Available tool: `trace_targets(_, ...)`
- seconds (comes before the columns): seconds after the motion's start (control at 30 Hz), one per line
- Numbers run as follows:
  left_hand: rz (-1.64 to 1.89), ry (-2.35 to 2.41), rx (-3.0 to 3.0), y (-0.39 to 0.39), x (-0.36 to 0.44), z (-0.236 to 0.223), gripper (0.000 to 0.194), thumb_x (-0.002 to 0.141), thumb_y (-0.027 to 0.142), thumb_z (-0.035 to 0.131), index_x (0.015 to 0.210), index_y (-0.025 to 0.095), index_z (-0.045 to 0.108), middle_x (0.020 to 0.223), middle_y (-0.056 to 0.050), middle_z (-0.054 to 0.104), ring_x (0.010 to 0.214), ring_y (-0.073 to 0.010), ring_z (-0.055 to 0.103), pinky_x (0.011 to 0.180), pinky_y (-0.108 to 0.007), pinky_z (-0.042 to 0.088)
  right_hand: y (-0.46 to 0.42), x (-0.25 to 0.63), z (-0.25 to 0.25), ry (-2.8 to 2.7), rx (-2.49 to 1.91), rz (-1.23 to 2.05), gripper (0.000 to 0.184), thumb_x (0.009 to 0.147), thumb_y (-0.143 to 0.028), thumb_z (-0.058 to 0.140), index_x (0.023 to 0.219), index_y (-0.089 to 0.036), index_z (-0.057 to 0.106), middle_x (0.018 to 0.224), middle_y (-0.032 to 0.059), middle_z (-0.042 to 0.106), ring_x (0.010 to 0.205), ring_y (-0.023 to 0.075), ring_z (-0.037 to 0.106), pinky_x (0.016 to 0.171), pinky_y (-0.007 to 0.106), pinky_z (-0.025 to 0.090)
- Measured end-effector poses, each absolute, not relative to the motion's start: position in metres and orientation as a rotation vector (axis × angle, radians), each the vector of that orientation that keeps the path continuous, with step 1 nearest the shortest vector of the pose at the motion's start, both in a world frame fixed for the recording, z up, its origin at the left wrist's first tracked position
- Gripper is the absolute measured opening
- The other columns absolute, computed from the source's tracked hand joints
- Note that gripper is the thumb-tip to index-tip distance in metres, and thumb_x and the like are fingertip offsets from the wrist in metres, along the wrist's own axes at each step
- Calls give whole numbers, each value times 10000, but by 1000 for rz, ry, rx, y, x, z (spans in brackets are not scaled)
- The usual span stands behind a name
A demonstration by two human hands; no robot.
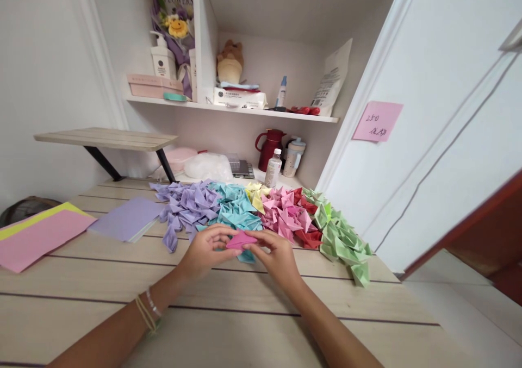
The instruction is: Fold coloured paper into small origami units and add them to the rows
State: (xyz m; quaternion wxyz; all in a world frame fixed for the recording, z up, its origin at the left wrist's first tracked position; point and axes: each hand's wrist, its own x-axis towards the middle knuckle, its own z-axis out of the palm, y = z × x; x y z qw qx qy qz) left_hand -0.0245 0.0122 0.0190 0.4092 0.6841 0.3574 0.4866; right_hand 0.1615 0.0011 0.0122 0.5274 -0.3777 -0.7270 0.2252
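A bright pink folded paper piece [241,239] is held between my two hands, a little above the table. My left hand [209,248] pinches its left end between thumb and fingers. On the opposite end, my right hand [277,254] grips it the same way. Just behind the hands lie heaps of folded paper pieces: purple [191,205], blue [236,207], yellow [256,195], pink [285,213], red [310,239] and green [342,237]. Part of the blue heap is hidden by my hands.
Purple paper sheets [126,218] and pink sheets [44,240] lie to the left on the slatted table [228,330]. A small raised stand [106,138] is at the back left. Behind the heaps are a clear bottle [273,169], a red jug [269,148] and shelves [232,110].
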Motion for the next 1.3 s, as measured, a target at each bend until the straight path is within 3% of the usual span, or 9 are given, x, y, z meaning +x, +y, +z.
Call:
trace_targets(0.13,1199,1032,1917,9,-25,16,189,728,313,616,850,192,695,763,-53,645,673,-149,603,593,-247,519,1,166,12,-1882,-886,345,178,797,-260,590,947,-240,684,838,58,702,755,196,642,709,320,506)
trace_targets(0.23,1166,1024,1787,8,-23,13,205,769,323,570,880,176,661,623,-20,622,517,-121,574,497,-226,499,-2,163,12,-1896,-878,309,179,812,-262,570,953,-246,680,846,57,704,759,195,644,712,319,503)
trace_targets(0.43,1233,921,1751,6,-20,13,198,772,289,568,905,155,628,870,-76,653,808,-190,629,729,-312,531,-7,157,12,-1836,-951,407,203,790,-319,581,932,-221,687,838,60,709,720,200,648,667,301,512)
trace_targets(0.6,1307,1012,2089,2,-20,14,260,779,227,542,1030,214,607,944,-64,595,783,-156,597,752,-306,516,-8,158,12,-1863,-999,437,291,852,-239,455,1112,-227,585,955,55,686,741,176,650,653,264,507)
trace_targets(0.87,1359,820,1760,10,-21,8,159,709,250,643,850,177,660,990,-85,560,958,-204,557,771,-298,516,-7,149,9,-1593,-863,802,129,834,-284,465,887,-182,522,666,23,643,601,148,615,549,237,489)
trace_targets(1.03,1297,898,1540,17,-24,7,282,657,239,698,910,150,611,886,-76,646,785,-172,617,732,-321,532,-7,151,12,-1590,-797,974,131,808,-296,515,878,-186,508,766,41,660,710,156,640,622,249,499)
trace_targets(1.17,1280,947,1600,14,-24,11,259,662,246,690,890,149,614,812,-52,664,771,-171,629,735,-320,533,-5,156,16,-1600,-900,873,200,766,-326,586,890,-170,593,874,73,676,773,185,643,627,265,508)
trace_targets(1.3,1251,952,1738,8,-21,16,212,681,254,673,875,174,648,799,-36,664,741,-160,629,694,-282,528,-4,158,19,-1674,-959,713,149,743,-306,622,807,-181,670,769,52,693,708,185,637,614,271,502)
